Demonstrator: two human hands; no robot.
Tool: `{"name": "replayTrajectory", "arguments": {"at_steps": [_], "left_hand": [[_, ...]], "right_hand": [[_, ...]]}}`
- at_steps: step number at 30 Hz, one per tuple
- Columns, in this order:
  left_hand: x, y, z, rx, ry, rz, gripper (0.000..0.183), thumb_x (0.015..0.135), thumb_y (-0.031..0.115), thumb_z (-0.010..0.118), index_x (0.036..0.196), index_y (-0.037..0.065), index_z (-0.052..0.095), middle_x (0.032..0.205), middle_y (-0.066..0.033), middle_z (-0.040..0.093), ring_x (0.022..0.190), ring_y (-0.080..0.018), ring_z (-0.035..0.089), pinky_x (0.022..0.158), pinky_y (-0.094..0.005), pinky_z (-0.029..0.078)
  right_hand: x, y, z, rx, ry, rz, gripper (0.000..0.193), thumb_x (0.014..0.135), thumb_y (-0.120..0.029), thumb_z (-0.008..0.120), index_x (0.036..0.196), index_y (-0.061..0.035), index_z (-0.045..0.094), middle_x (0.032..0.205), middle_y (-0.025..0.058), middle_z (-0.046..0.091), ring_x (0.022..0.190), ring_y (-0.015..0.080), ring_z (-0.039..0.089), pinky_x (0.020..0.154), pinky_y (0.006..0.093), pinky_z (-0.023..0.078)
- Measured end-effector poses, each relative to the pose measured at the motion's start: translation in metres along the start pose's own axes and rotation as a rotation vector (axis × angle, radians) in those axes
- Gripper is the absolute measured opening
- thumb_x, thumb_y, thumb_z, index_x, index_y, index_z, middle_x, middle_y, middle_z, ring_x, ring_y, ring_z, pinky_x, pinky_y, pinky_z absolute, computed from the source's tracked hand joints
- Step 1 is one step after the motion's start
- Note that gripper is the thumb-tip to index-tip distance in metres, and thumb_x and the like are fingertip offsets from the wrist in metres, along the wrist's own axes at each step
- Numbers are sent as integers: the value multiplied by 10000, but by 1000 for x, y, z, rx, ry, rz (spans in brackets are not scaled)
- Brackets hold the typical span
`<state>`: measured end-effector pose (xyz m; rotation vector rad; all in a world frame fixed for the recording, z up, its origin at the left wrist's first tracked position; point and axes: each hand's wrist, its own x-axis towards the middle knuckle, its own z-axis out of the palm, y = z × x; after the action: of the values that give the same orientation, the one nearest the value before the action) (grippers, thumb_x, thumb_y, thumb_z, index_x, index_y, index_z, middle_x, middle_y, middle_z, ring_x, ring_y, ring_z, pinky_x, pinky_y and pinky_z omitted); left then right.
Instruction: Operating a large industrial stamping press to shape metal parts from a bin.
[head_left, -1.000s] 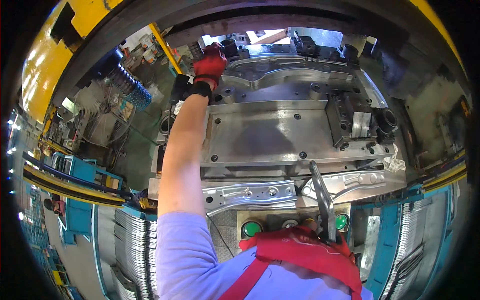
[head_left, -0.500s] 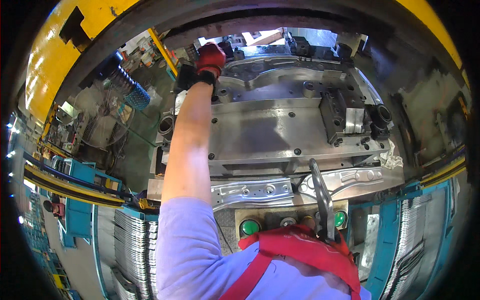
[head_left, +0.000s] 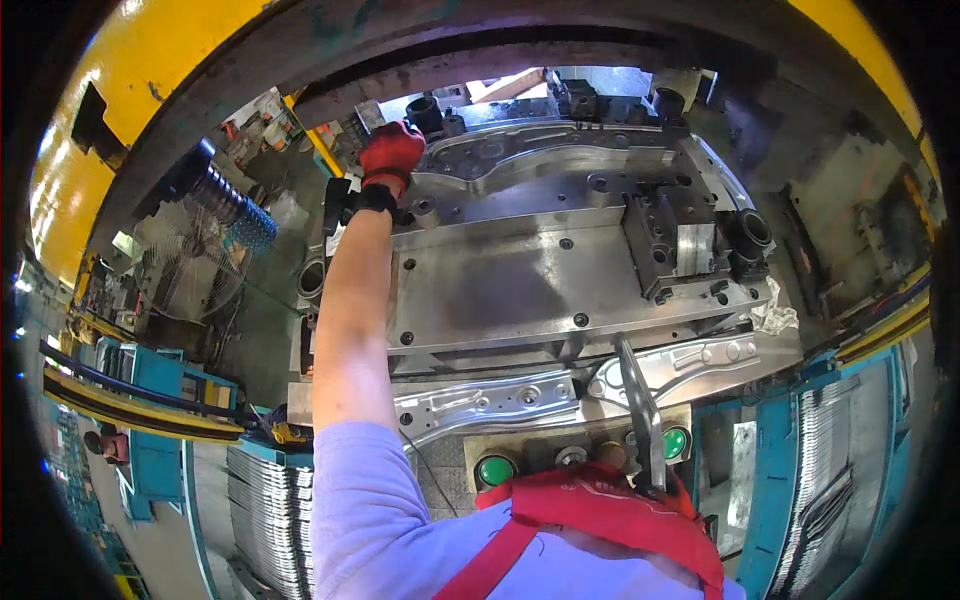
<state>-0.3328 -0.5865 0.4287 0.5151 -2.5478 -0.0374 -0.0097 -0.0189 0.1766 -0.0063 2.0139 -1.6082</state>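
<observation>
My left hand (head_left: 393,152), in a red glove with a black wristband, reaches far forward to the left end of a long curved sheet-metal part (head_left: 540,160). This part lies on the back of a steel die (head_left: 490,285). The left fingers are curled closed; whatever they grip is hidden. Low at the right, my right hand (head_left: 684,497), also red-gloved, shows only in part behind the red apron. It holds a long, narrow grey metal bar (head_left: 641,415), which slants up toward the die's front edge. Two more stamped metal parts, one left (head_left: 490,398) and one right (head_left: 690,362), lie along that edge.
A control box with green push buttons (head_left: 495,471) stands before me. Blue racks of stacked metal parts flank it, left (head_left: 265,510) and right (head_left: 825,480). Dark press framing (head_left: 480,40) spans overhead. A fan (head_left: 190,265) stands left, and a steel block (head_left: 690,240) rises at the die's right.
The view has shifted, so the die sits lower and more to the left in the picture. My left hand has come slightly nearer, still closed. The bar in my right hand has turned a little.
</observation>
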Motion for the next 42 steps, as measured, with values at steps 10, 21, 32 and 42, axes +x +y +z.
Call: {"name": "replayTrajectory", "arguments": {"at_steps": [10, 21, 32, 42], "left_hand": [[6, 8, -12, -57, -104, -69, 394, 775, 342, 442, 1001, 102, 660, 1040, -172, 630, 980, -329, 603, 842, -428, 472], [-1, -4, -1, -148, 204, -68, 371, 824, 385, 458, 941, 80, 634, 923, -175, 644, 857, -366, 615, 736, -463, 484], [-149, 47, -28, -372, 459, 200, 227, 838, 300, 570, 910, 85, 572, 732, -109, 587, 681, -310, 581, 593, -397, 452], [-252, 39, -23, 38, 6, 242, 237, 711, 271, 661, 878, 113, 601, 855, -102, 545, 821, -294, 549, 658, -407, 460]], "right_hand": [[43, 98, -15, 267, -110, 318, 731, 698, -81, 725, 1335, -51, 366, 1201, 106, 526, 1111, 208, 504, 937, 348, 419], [11, -22, 6, 329, -107, 18, 637, 761, -45, 657, 1325, -34, 362, 1241, 128, 495, 1132, 236, 492, 894, 351, 458], [23, -29, -7, 219, -178, 137, 756, 713, -50, 724, 1351, -33, 319, 1222, 134, 503, 1125, 235, 500, 965, 346, 405], [40, -35, -75, 136, -219, -314, 888, 635, -14, 730, 1391, -24, 264, 1296, 137, 454, 1201, 259, 439, 991, 376, 368]]}}
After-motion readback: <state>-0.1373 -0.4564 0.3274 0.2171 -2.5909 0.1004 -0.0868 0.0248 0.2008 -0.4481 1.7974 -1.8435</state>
